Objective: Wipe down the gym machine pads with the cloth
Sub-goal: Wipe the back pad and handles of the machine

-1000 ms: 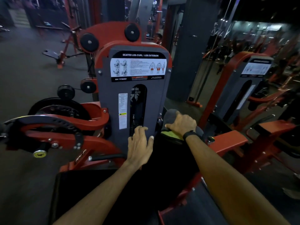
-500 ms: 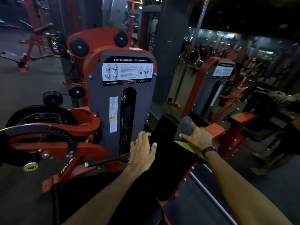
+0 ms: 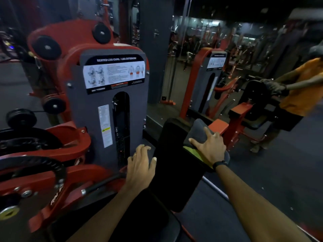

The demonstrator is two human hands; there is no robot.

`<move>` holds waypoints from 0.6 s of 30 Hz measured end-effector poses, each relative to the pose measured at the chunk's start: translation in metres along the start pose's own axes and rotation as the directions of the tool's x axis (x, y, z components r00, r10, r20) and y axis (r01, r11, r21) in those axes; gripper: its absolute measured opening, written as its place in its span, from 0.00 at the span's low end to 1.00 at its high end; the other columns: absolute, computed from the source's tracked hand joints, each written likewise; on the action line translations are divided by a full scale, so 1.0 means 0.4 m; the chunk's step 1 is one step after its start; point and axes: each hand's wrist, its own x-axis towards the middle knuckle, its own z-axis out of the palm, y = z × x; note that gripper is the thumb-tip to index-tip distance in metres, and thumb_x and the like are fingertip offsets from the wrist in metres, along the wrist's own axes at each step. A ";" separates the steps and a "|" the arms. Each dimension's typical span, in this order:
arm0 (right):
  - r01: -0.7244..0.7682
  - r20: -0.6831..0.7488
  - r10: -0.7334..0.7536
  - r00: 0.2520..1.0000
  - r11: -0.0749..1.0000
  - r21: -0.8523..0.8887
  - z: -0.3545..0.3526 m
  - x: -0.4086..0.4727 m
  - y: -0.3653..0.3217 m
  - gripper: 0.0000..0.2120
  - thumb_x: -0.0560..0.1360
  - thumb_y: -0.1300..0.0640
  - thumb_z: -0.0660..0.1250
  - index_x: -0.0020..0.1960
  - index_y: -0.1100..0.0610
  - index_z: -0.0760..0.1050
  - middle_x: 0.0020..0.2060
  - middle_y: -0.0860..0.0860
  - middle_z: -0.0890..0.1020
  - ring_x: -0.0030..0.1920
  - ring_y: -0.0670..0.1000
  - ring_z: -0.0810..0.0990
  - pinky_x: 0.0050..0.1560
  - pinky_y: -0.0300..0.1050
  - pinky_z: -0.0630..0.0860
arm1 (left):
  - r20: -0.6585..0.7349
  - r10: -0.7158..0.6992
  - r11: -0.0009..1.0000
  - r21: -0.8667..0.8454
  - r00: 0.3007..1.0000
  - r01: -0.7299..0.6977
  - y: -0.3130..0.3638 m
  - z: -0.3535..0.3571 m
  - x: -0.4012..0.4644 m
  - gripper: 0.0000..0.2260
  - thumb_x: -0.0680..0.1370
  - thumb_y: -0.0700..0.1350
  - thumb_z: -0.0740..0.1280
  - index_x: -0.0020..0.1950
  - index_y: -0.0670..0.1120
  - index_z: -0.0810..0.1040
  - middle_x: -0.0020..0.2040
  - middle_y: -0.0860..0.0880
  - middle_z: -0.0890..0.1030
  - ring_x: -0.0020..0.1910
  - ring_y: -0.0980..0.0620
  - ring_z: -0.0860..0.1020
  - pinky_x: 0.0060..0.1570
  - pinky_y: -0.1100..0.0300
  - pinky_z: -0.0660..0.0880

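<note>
A black back pad [image 3: 176, 165] of the seated leg curl machine stands upright in front of me. A grey cloth [image 3: 198, 131] with a yellow-green edge lies over the pad's upper right side. My right hand [image 3: 209, 147] presses flat on the cloth, fingers spread. My left hand [image 3: 140, 165] rests on the pad's left edge, with its thumb on the pad face and its fingers toward the weight stack. The black seat pad [image 3: 139, 219] lies below my forearms.
The grey weight-stack housing [image 3: 108, 109] with an instruction label stands left of the pad. Red frame arms and a round cam [image 3: 35, 172] fill the left. A wall mirror [image 3: 244, 84] on the right reflects the machine and a person in orange.
The view has swung left and closer. My right hand with the cloth has slid down along the pad's right edge from its top. My left hand stays on the left edge.
</note>
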 end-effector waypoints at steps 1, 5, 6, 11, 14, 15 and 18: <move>-0.003 -0.040 0.004 0.999 1.000 0.025 0.010 0.002 0.003 0.40 0.71 0.29 0.67 0.76 0.50 0.67 0.63 0.61 0.74 0.61 0.66 0.74 0.50 0.59 0.76 | 0.007 0.008 1.000 -0.007 1.000 -0.008 0.007 0.018 0.027 0.28 0.77 0.60 0.49 0.68 0.45 0.71 0.70 0.47 0.70 0.67 0.44 0.73 0.62 0.45 0.66; 0.003 -0.194 0.017 0.981 0.995 0.102 0.057 -0.004 0.022 0.37 0.70 0.29 0.68 0.71 0.51 0.72 0.60 0.58 0.76 0.60 0.63 0.75 0.48 0.59 0.76 | 0.092 0.101 0.995 -0.004 0.991 -0.102 0.055 0.074 0.128 0.21 0.79 0.56 0.54 0.66 0.47 0.72 0.70 0.49 0.69 0.67 0.46 0.72 0.63 0.47 0.65; -0.012 -0.225 0.036 0.974 0.994 0.107 0.072 -0.004 0.030 0.37 0.70 0.29 0.68 0.71 0.51 0.73 0.60 0.58 0.77 0.60 0.63 0.75 0.48 0.59 0.77 | 0.122 0.143 0.989 0.004 0.982 -0.145 0.071 0.093 0.156 0.20 0.79 0.55 0.55 0.66 0.47 0.73 0.70 0.49 0.69 0.67 0.47 0.72 0.63 0.47 0.65; -0.029 -0.431 0.110 0.896 0.981 0.190 0.125 -0.016 0.047 0.35 0.70 0.29 0.66 0.65 0.54 0.78 0.57 0.58 0.80 0.56 0.61 0.79 0.44 0.55 0.80 | 0.115 0.289 0.957 -0.011 0.950 -0.290 0.156 0.155 0.267 0.16 0.79 0.51 0.59 0.60 0.46 0.78 0.69 0.47 0.73 0.67 0.45 0.71 0.63 0.48 0.64; -0.023 -0.528 0.154 0.835 0.969 0.246 0.148 -0.030 0.044 0.33 0.70 0.32 0.67 0.63 0.56 0.79 0.56 0.58 0.81 0.54 0.61 0.81 0.41 0.53 0.80 | 0.043 0.379 0.925 -0.029 0.924 -0.378 0.185 0.176 0.318 0.12 0.79 0.47 0.61 0.57 0.45 0.79 0.66 0.46 0.75 0.65 0.46 0.71 0.62 0.49 0.63; -0.038 -0.542 0.182 0.821 0.964 0.265 0.155 -0.033 0.042 0.34 0.70 0.32 0.68 0.64 0.57 0.79 0.57 0.58 0.81 0.54 0.61 0.81 0.41 0.53 0.80 | 0.031 0.402 0.915 -0.040 0.915 -0.401 0.193 0.183 0.332 0.10 0.78 0.46 0.62 0.55 0.45 0.80 0.65 0.46 0.76 0.64 0.46 0.71 0.61 0.49 0.64; -0.064 -0.572 0.258 0.779 0.939 0.337 0.170 -0.043 0.032 0.34 0.69 0.34 0.70 0.65 0.56 0.78 0.58 0.57 0.81 0.54 0.61 0.82 0.42 0.53 0.80 | 0.038 0.481 0.876 -0.059 0.876 -0.479 0.219 0.205 0.375 0.08 0.76 0.45 0.63 0.50 0.45 0.81 0.57 0.47 0.80 0.58 0.46 0.75 0.59 0.50 0.66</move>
